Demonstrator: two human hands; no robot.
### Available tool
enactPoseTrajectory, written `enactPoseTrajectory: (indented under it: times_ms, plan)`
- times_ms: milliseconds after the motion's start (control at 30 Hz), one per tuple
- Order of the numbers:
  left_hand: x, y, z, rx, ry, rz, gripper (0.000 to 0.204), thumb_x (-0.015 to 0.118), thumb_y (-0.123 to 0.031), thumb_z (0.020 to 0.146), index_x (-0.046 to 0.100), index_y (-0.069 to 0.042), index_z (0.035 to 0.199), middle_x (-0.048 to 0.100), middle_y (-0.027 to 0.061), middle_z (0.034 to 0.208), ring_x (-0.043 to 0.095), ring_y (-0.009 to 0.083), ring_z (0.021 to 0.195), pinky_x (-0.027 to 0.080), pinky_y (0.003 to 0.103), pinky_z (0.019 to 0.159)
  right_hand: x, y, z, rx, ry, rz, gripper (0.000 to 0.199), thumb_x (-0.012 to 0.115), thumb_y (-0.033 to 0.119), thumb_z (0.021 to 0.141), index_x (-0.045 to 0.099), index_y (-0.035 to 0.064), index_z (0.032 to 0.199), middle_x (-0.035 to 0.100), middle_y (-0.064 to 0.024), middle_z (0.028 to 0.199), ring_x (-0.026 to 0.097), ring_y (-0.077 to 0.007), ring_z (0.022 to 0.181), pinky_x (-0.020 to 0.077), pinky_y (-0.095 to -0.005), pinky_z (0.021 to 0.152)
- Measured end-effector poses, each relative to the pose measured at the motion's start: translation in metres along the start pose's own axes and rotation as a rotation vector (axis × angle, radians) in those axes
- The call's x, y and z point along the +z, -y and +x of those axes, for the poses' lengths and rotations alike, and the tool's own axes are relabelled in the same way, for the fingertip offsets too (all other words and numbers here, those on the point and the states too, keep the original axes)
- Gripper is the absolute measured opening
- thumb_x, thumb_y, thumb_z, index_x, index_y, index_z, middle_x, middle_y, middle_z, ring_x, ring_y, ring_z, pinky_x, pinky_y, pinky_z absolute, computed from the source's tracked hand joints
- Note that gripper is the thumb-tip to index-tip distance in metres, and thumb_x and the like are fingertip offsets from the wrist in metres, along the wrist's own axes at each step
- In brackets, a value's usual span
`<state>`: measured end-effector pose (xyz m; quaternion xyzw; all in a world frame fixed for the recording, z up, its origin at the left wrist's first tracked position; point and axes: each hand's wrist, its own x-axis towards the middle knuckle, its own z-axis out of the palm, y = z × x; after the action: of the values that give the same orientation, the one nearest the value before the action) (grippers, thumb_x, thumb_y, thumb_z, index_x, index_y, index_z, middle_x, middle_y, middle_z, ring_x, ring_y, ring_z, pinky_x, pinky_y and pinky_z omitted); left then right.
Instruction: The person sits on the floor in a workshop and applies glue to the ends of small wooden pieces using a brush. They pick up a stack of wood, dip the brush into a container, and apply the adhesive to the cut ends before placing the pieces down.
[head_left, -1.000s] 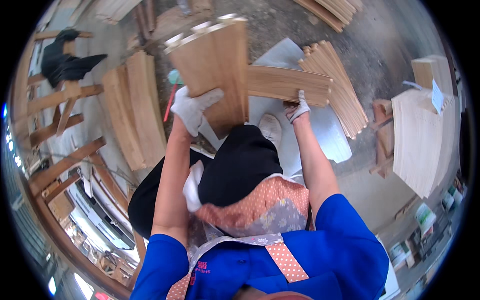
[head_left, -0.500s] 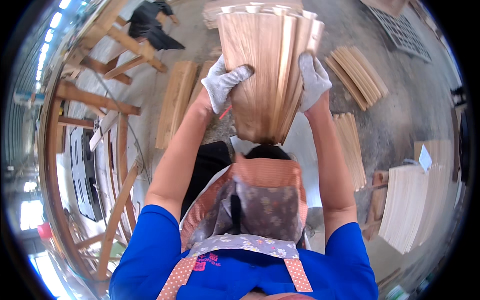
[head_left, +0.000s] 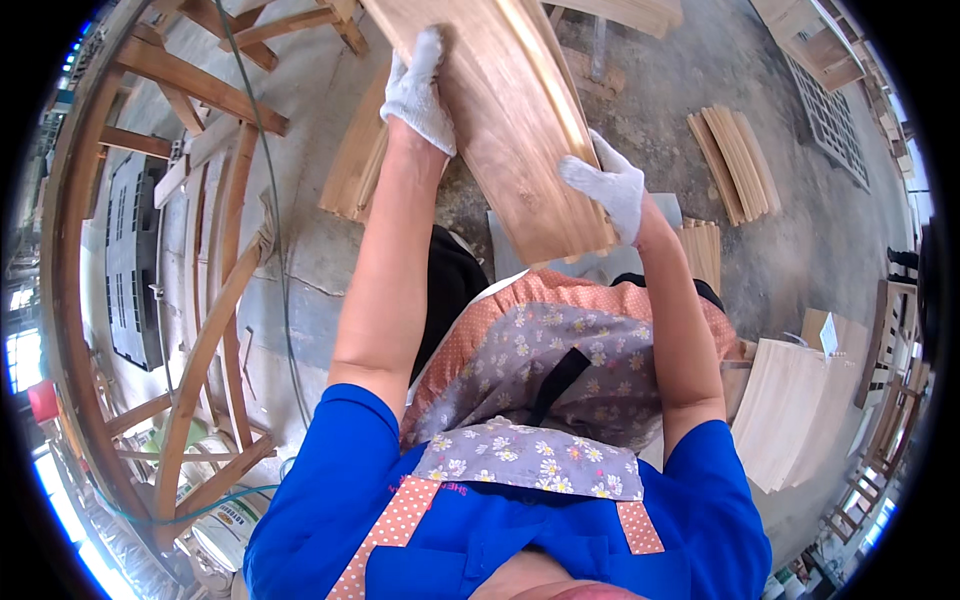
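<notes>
A bundle of wooden boards (head_left: 510,130) slants in front of me, its far end up to the left and out of the picture. My left hand (head_left: 422,95), in a pale knit glove, grips its left side, thumb on the broad face. On the right edge, nearer the low end, my right hand (head_left: 612,190) is closed the same way, also gloved. The boards lie pressed together, and one wide face hides most of the others. Their low end is just beyond my flowered apron (head_left: 540,335).
Stacked boards (head_left: 350,165) lie on the floor at left; another fanned stack (head_left: 735,165) lies right. Shorter boards (head_left: 702,250) sit beyond my right forearm. Paler panels (head_left: 785,410) stand at lower right. A wooden frame (head_left: 235,270) and a hanging hose (head_left: 272,200) run along the left.
The bundle has turned from nearly upright to leaning up-left, and its fanned boards now sit closer together. My right hand is lower along the edge. The view has shifted.
</notes>
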<state>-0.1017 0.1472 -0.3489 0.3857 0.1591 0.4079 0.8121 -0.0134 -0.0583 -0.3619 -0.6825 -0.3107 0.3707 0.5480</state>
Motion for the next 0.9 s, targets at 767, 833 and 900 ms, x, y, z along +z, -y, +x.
enactPoseTrajectory:
  times_ms: [767,833,900]
  plan:
    - [-0.048,-0.024,0.062,-0.103,-0.062,-0.178,0.031,0.052,-0.023,0.088,0.056,-0.002,0.110,0.061,0.0128,0.106,0.059,0.0280,0.098,0.049,0.044,0.084,-0.054,-0.031,0.045,0.192,-0.269,0.515,0.056,0.067,0.027,0.080,0.042,0.0008,0.124,0.055,-0.0130,0.106,0.057,-0.0258,0.097,0.0495,-0.0372,0.080]
    - [-0.069,-0.023,0.071,-0.012,-0.207,-0.139,0.031,0.047,-0.021,0.089,0.054,-0.003,0.113,0.059,0.0131,0.112,0.056,0.0297,0.103,0.046,0.047,0.088,-0.055,-0.053,0.062,0.286,-0.324,0.319,0.066,0.070,0.027,0.077,0.039,0.0001,0.128,0.056,-0.0141,0.105,0.057,-0.0267,0.099,0.0496,-0.0366,0.079]
    - [-0.076,-0.028,0.065,0.020,-0.243,-0.211,0.032,0.045,-0.022,0.090,0.053,-0.004,0.116,0.057,0.0122,0.116,0.055,0.0298,0.106,0.045,0.047,0.091,-0.052,-0.074,0.081,0.381,-0.369,0.121,0.072,0.073,0.028,0.074,0.037,-0.0002,0.129,0.058,-0.0151,0.105,0.057,-0.0280,0.099,0.0488,-0.0364,0.081]
